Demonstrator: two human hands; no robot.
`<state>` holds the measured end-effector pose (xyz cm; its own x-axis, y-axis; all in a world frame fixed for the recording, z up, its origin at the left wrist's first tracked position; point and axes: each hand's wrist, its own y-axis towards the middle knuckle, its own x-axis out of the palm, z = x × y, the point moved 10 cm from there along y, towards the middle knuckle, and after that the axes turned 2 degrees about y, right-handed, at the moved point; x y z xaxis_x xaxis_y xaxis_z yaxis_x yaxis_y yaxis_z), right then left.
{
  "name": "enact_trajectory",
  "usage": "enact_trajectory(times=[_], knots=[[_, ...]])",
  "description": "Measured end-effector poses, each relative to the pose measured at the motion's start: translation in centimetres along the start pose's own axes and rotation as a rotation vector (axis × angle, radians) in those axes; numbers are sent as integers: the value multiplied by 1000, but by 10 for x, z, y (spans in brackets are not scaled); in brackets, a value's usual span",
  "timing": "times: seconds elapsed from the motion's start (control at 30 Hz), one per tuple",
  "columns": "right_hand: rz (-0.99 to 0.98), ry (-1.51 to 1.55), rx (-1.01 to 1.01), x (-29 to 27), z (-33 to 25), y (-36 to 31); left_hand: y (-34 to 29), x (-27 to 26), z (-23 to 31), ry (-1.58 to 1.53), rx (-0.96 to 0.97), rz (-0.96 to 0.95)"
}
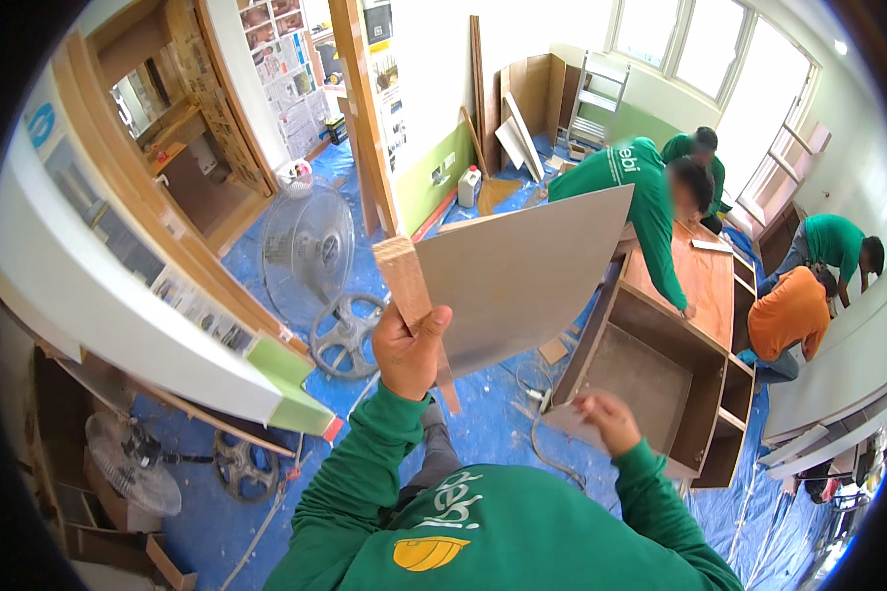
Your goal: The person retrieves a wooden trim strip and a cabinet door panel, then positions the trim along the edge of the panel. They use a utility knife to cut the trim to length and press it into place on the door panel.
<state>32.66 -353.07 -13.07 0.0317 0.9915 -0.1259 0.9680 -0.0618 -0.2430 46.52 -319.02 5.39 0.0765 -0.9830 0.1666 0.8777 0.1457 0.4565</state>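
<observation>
My left hand (pixel 407 352) is closed, thumb uppermost, around a narrow plywood strip (pixel 404 278) at the near edge of a broad, smooth greyish panel (pixel 532 271). The panel is raised in front of me, tilted, and extends away to the right. Whether strip and panel are joined, I cannot tell. Right of the panel, my right hand (pixel 608 422) hovers with curled fingers, slightly blurred; a pale patch shows by the fingertips, too unclear to name. Beyond that hand lies a brown open-fronted cabinet (pixel 650 379), and a co-worker in a green top (pixel 621 182) leans over its wooden top board (pixel 690 281).
Blue sheeting (pixel 483 419) covers the floor, with cables across it. A standing fan (pixel 306 246) and another fan (pixel 133 463) are at left. Several other people work at right, one in orange (pixel 790 313). A stepladder (pixel 598 98) and a white jug (pixel 469 185) stand farther back.
</observation>
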Motion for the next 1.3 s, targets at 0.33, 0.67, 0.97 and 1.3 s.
enact_trajectory(times=[0.33, 0.67, 0.97, 1.3], knots=[[-124, -201, 438, 83, 40, 108, 238, -40, -108, -130, -76, 122], [-76, -724, 634, -29, 134, 317, 358, -97, -182, -150, -71, 473], [-439, -919, 450, -69, 185, 621, 440, -81, -288, -15, -37, 755], [-215, -746, 314, -192, 157, 926, 507, -65, -336, 219, -88, 1104]])
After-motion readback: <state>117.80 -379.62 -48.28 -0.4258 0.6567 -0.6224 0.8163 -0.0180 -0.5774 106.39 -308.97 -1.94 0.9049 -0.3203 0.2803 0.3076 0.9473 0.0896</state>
